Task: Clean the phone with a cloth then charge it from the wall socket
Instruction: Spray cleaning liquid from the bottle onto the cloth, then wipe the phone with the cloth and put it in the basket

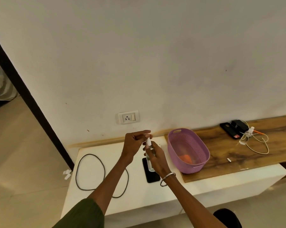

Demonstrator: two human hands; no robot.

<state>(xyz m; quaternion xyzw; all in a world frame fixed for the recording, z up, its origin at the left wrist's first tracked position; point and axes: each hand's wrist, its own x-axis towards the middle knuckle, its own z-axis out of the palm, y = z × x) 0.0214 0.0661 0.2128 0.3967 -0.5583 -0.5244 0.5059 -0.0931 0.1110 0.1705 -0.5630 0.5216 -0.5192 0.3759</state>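
A black phone (151, 174) lies flat on the white counter (96, 150). Above it my right hand (156, 159) grips a small clear spray bottle (150, 159) around its body. My left hand (135, 142) pinches the bottle's white cap (148, 142) at the top. An orange cloth (185, 158) lies inside the purple basket (188, 137) to the right of the phone. A dark charging cable (104, 170) is looped on the counter to the left. The white wall socket (128, 117) is on the wall behind, above the counter.
A wooden shelf top (221, 150) extends right, carrying another black phone (228, 130), a black adapter (239, 125), a small white bottle (250, 130) and a pale tangled cable (257, 142). A dark door frame (23, 96) runs down the left. Floor lies below the counter.
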